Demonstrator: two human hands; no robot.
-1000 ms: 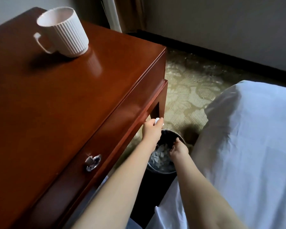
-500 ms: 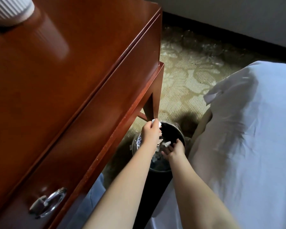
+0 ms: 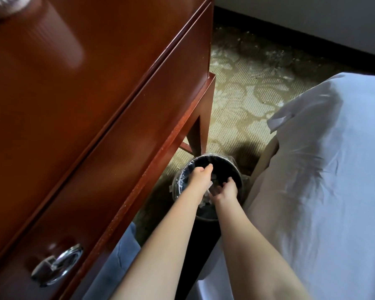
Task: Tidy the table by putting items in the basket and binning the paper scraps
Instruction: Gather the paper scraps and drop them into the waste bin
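Observation:
On the floor beside the table leg stands a round black bin (image 3: 222, 158) lined with clear plastic. Both my hands reach into its mouth. My left hand (image 3: 198, 177) is over the bin's left side with its fingers stretched forward and nothing visible in them. My right hand (image 3: 228, 190) hangs over the right side, fingers loosely curled downward, with no grip on anything. White paper scraps (image 3: 210, 191) show between the two hands, and more lie lower in the bin. No basket is in view.
The red-brown wooden table (image 3: 78, 100) fills the left, with a metal ring drawer handle (image 3: 57, 264) low down. A blurred white ribbed mug (image 3: 6, 5) sits at the top-left corner. A white-sheeted bed (image 3: 333, 180) stands at the right, with patterned carpet (image 3: 243, 100) beyond.
My left hand held a white scrap above the bin's rim; now its fingers are straight and it sits lower in the bin. The view has tilted further down.

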